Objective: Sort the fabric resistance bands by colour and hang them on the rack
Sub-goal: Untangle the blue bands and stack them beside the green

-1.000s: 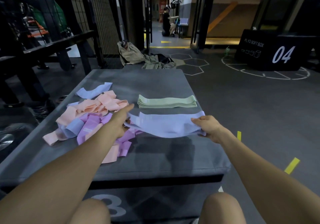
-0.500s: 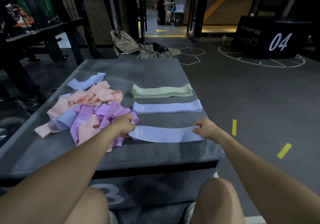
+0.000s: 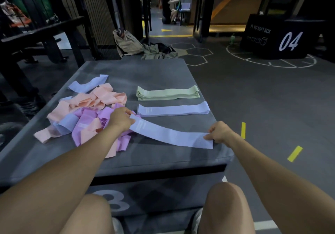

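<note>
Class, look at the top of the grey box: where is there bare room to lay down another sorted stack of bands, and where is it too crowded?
Bare: the far end of the grey box beyond the green stack, and the near edge below the blue band stretched between the left hand and right hand. Crowded: the left side, under the mixed pile, and the narrow strip beside the blue stack.

Both bare forearms reach forward from the lower corners, the person seated with both bare knees showing below. The left hand (image 3: 120, 120) is stretched further ahead, knuckles up, its fingers (image 3: 126, 110) curled and pinching one end of a lilac band (image 3: 170, 134). The right hand (image 3: 222, 131) sits nearer the body and out to the right, wrist bent a little inward, its fingers pinching the band's other end. The two hands are well apart, with the band stretched flat between them.
</note>
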{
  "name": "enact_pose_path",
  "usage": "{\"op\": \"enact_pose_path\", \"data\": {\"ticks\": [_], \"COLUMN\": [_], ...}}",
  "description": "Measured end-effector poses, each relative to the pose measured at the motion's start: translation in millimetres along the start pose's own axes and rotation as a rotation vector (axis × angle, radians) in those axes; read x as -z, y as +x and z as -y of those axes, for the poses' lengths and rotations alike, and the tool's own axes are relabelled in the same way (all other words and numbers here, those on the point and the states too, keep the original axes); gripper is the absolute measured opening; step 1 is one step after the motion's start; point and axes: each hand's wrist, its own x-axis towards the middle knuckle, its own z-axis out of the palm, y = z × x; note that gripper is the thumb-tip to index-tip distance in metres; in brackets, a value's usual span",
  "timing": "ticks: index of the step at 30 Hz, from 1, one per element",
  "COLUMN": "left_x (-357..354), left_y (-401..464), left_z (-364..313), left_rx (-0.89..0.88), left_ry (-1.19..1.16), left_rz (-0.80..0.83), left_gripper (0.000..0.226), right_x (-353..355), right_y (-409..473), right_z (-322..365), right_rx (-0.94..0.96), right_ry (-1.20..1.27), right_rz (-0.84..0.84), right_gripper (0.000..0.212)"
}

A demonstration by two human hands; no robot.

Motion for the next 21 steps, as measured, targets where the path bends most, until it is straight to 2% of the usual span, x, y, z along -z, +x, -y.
{"op": "enact_pose_path", "data": {"ticks": [3, 7, 11, 16, 21], "left_x": [3.9, 1.9, -6.3, -20.9, -35.2], "left_y": [6.3, 19.6, 43.7, 77.5, 98.8], "left_z": [-6.1, -16.1, -24.9, -28.4, -30.2], "left_rx": [-0.023, 0.020, 0.069, 0.081, 0.079], "left_ry": [-0.061, -0.142, -0.158, -0.097, -0.058], "left_rz": [-0.075, -0.120, -0.142, -0.158, -0.135], "left_gripper": [0.023, 0.029, 0.027, 0.014, 0.023], "right_x": [9.8, 18.5, 27.9, 36.1, 33.1], "right_y": [8.2, 25.3, 50.4, 81.5, 111.4], "right_z": [5.8, 18.4, 28.9, 42.7, 47.6], "right_rx": [0.042, 0.036, 0.105, 0.123, 0.152], "right_ry": [-0.009, 0.137, 0.060, 0.114, 0.081], "right_rz": [-0.058, -0.062, -0.159, -0.382, -0.423], "right_gripper": [0.037, 0.017, 0.033, 0.023, 0.017]}}
